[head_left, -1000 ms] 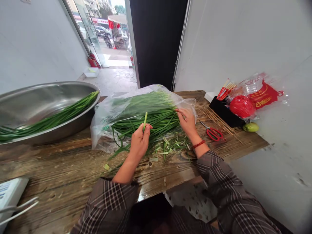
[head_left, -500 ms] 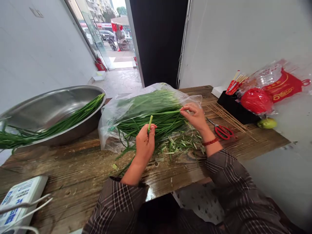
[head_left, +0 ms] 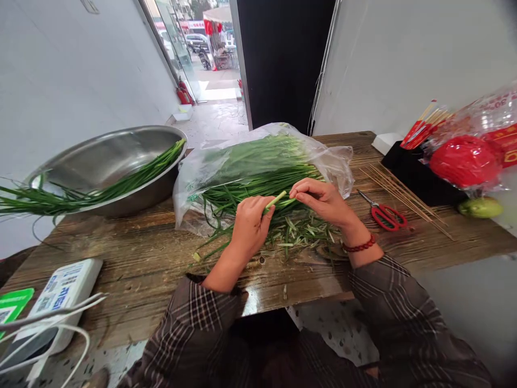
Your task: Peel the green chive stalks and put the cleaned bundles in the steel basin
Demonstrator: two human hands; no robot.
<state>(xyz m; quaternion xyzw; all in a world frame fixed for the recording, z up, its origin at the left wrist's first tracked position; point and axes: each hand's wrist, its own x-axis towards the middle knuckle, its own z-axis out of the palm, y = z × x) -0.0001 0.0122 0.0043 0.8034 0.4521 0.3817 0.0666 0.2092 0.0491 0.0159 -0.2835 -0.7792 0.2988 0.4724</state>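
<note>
Green stalk (head_left: pixel 276 201), slim, smooth and pale toward its blunt end, sits in the closed grasp of the left hand (head_left: pixel 251 222), above the near edge of the leafy bunch (head_left: pixel 258 187). Fingertips of the right hand (head_left: pixel 325 203) are drawn together just beside that end; whether they pinch anything, I cannot tell. Long, flat, glossy leaves lie behind in a crinkled, translucent plastic bag (head_left: pixel 242 157). Short, curling scraps (head_left: pixel 305 233) heap loosely on the grainy wooden tabletop (head_left: pixel 149 264). Farther right rest red-looped metal scissors (head_left: pixel 376 207) and thin straight sticks (head_left: pixel 404 196); leftward, more leaves overhang a shiny, rounded metal basin (head_left: pixel 103 156).
</note>
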